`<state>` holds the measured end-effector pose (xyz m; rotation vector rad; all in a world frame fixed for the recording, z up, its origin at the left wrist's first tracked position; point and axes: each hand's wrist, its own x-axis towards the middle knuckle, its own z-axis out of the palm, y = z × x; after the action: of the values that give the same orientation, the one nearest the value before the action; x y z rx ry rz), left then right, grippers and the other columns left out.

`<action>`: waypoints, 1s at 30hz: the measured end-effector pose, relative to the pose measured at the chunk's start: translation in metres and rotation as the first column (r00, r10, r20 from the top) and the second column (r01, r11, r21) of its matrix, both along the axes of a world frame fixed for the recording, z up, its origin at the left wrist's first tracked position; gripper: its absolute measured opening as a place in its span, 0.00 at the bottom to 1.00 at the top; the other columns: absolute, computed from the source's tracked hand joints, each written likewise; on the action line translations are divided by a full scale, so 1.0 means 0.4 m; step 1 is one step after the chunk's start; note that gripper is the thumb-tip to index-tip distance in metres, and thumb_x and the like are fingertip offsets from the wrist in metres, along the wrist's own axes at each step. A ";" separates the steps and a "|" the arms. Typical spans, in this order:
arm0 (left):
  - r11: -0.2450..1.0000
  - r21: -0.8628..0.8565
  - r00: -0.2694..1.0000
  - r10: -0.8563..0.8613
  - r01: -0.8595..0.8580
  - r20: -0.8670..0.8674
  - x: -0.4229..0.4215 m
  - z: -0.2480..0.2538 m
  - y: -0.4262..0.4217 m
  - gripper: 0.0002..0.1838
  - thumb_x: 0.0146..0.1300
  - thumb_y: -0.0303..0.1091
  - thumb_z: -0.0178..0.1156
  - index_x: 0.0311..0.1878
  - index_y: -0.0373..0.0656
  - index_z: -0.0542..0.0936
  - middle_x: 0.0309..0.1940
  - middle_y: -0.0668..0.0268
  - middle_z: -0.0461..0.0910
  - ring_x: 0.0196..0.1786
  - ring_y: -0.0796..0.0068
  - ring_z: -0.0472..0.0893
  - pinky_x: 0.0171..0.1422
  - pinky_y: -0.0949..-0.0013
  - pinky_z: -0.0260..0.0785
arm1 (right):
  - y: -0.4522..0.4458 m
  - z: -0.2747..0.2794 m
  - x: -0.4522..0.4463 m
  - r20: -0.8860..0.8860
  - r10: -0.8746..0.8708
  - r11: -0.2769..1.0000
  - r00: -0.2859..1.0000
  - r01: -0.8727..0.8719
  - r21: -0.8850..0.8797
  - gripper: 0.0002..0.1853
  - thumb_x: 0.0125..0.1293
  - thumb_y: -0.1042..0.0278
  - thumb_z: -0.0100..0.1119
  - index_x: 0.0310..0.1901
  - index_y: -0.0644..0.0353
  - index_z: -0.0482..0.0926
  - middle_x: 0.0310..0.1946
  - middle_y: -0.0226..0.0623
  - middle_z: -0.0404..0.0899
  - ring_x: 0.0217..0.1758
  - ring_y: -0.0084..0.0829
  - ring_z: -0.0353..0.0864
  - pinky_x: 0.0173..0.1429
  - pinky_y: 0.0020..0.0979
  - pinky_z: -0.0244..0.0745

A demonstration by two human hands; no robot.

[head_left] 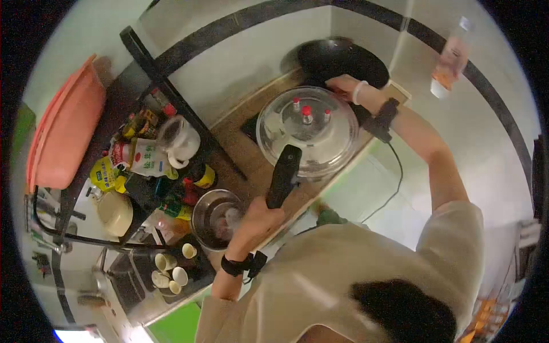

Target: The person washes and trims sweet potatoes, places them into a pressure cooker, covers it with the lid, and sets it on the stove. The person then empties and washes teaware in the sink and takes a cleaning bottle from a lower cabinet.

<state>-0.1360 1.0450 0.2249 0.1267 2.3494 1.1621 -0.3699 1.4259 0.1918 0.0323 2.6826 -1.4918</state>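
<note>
A round clear lid (334, 150) with several red-topped knobs covers a pan on the counter. From the pan's near side a thick black handle (284, 178) sticks out towards me. My left hand (260, 224) is closed around the lower end of this handle. At the far right edge of the lid, my right hand (345, 88) has its fingers bent in by the rim. What those fingers grip is hidden. Just behind that hand a dark wok (357, 60) leans against the wall. Left of my left hand sits a steel bowl (200, 212) with pale pink pieces, perhaps meat.
A black rack post (200, 131) rises left of the pan. Seasoning bags (150, 157) and a white mug (182, 150) crowd the left shelf, below a pink basin (68, 126). Several small cups (179, 276) stand nearer the sink. A bottle (452, 60) is at the upper right.
</note>
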 end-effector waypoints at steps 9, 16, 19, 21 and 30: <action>0.945 0.000 0.936 0.323 -0.327 -0.138 -0.285 -0.170 0.159 0.12 0.40 0.32 0.61 0.28 0.36 0.73 0.17 0.68 0.71 0.18 0.78 0.71 0.19 0.71 0.61 | -0.043 -0.180 -0.623 -0.255 0.376 0.926 0.891 -0.373 0.065 0.15 0.48 0.59 0.63 0.36 0.55 0.76 0.31 0.35 0.73 0.33 0.29 0.72 0.35 0.31 0.66; 0.918 -0.003 0.918 0.397 -0.397 -0.012 -0.415 -0.304 0.228 0.13 0.39 0.32 0.61 0.27 0.33 0.76 0.23 0.60 0.77 0.25 0.70 0.76 0.27 0.66 0.66 | -0.105 -0.282 -0.648 -0.655 0.486 0.802 0.579 -0.593 0.070 0.27 0.44 0.61 0.66 0.49 0.54 0.73 0.43 0.43 0.76 0.46 0.39 0.75 0.52 0.35 0.70; 0.946 0.075 0.937 0.322 -0.314 -0.138 -0.441 -0.365 0.231 0.09 0.42 0.30 0.60 0.27 0.34 0.77 0.23 0.62 0.77 0.22 0.71 0.76 0.25 0.68 0.66 | -0.123 -0.304 -0.853 -0.119 0.670 0.581 0.733 -0.417 0.699 0.18 0.47 0.58 0.66 0.41 0.51 0.77 0.35 0.33 0.77 0.42 0.27 0.75 0.51 0.31 0.68; 0.977 0.064 0.938 0.215 -0.205 -0.273 -0.470 -0.458 0.194 0.08 0.45 0.30 0.59 0.27 0.35 0.77 0.23 0.62 0.78 0.21 0.71 0.75 0.26 0.68 0.67 | -0.147 -0.544 -0.915 -0.625 0.420 0.872 0.658 -0.483 0.077 0.13 0.50 0.61 0.62 0.38 0.53 0.79 0.38 0.40 0.79 0.40 0.34 0.78 0.48 0.35 0.70; 0.930 0.137 0.935 0.351 -0.341 -0.055 -0.479 -0.319 0.236 0.09 0.43 0.27 0.58 0.28 0.32 0.76 0.18 0.63 0.76 0.20 0.72 0.76 0.26 0.70 0.68 | -0.090 -0.261 -0.763 0.162 0.394 0.904 0.905 -0.414 0.112 0.13 0.57 0.59 0.54 0.40 0.54 0.79 0.44 0.39 0.78 0.44 0.39 0.78 0.47 0.39 0.71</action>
<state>-0.3276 1.1392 0.0974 -0.2131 2.4313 1.4967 -0.6752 1.3898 0.0875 -0.3801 2.4803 -1.1265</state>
